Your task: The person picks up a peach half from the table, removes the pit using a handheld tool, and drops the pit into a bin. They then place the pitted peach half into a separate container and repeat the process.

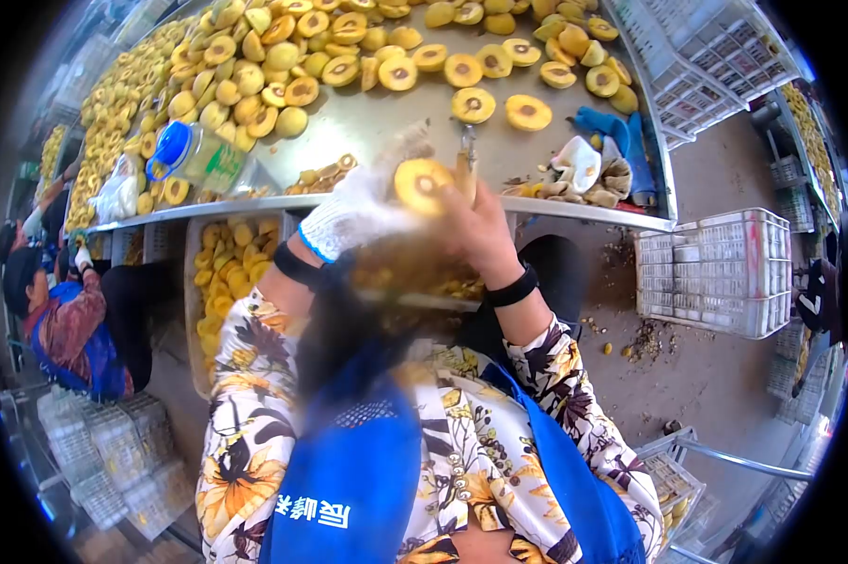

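Head view: two hands hold one yellow fruit half over the table edge.
The left hand (349,214), in a white glove, grips the fruit half (422,184), which is raised just above the edge of the table (386,122), cut side to the camera. The bare right hand (478,230) is closed around a small knife (466,150), just beside the fruit. The blade is very near the gloved fingers, so I think a slip on the soft flesh could cut the glove or knock the fruit down.

Yellow fruit halves (473,104), white glove (349,216), blue apron (349,479), floral sleeves (241,414), white crates (715,273)
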Tool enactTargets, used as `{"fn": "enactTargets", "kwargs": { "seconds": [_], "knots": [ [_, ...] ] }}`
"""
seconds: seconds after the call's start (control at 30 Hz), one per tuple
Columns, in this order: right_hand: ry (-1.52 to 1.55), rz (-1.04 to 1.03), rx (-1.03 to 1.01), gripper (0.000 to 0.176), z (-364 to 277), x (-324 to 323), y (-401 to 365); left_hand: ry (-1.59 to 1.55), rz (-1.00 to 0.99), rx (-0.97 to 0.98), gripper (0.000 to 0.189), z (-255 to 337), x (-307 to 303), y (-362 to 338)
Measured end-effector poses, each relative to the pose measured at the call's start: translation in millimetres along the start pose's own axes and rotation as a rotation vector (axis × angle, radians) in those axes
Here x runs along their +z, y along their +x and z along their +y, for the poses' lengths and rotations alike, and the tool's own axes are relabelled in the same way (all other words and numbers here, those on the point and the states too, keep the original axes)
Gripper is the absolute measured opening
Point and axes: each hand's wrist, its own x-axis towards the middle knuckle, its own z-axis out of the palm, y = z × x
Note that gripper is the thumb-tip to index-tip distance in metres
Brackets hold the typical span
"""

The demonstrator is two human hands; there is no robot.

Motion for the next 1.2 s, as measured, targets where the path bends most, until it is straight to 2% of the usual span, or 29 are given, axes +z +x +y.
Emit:
{"fn": "enactTargets", "kwargs": {
  "seconds": [0.07,0.1,0.17,0.2,0.27,0.3,0.33,0.43,0.47,0.53,0.6,0.67,0.73,0.83,0.9,0.97,1.07,1.13,1.17,1.2],
  "knots": [
    [0.079,0.023,0.050,0.034,9,13,-4,-0.193,0.137,0.110,0.077,-16,0,-18],
    [-0.058,0.112,-0.064,0.034,19,21,-6,-0.340,0.130,0.097,0.064,-21,8,-27],
    [-0.331,0.292,-0.288,0.035,44,38,-13,-0.508,0.326,0.086,0.052,-39,24,-38],
    [-0.438,0.272,-0.345,0.033,37,44,-24,-0.445,0.445,0.073,0.048,-50,25,-39],
    [-0.674,0.178,-0.196,0.036,33,41,-38,-0.317,0.609,0.126,0.046,-96,14,-37],
    [-0.792,0.128,-0.122,0.037,31,41,-44,-0.357,0.610,0.125,0.045,-99,12,-39],
    [-0.757,0.111,-0.066,0.034,27,44,-50,-0.398,0.612,0.124,0.043,-102,10,-42],
    [-0.914,-0.009,-0.068,0.028,22,46,-67,-0.590,0.665,0.048,0.042,-91,14,-46],
    [-0.942,-0.025,-0.116,0.027,27,44,-71,-0.654,0.688,0.078,0.041,-89,17,-47],
    [-0.998,-0.055,-0.214,0.025,41,40,-75,-0.332,0.748,0.187,0.039,-92,23,-48],
    [-1.012,-0.041,-0.198,0.025,39,42,-78,-0.468,0.775,0.125,0.039,-75,29,-54],
    [-1.015,-0.034,-0.176,0.024,38,45,-81,-0.355,0.718,0.215,0.037,-66,36,-61],
    [-1.008,-0.032,-0.151,0.022,37,46,-82,0.090,0.779,0.324,0.032,-82,33,-58],
    [-1.072,-0.129,-0.245,0.017,56,39,-82,-0.049,0.699,0.256,0.027,-68,35,-63],
    [-1.053,-0.176,-0.161,0.016,40,41,-86,-0.074,0.653,0.202,0.038,-90,22,-58],
    [-1.053,-0.238,-0.118,0.016,38,37,-87,-0.133,0.537,0.104,0.048,-106,3,-48],
    [-1.081,-0.313,-0.128,0.017,59,27,-81,-0.266,0.225,-0.111,0.057,-90,-13,-46],
    [-1.095,-0.303,-0.162,0.019,68,24,-75,-0.349,0.230,-0.185,0.057,-89,-14,-41],
    [-1.006,-0.271,-0.158,0.021,67,25,-75,-0.390,0.231,-0.223,0.057,-83,-12,-40],
    [-0.917,-0.238,-0.154,0.022,65,26,-74,-0.526,0.284,-0.217,0.047,-77,-9,-44]
  ]
}}
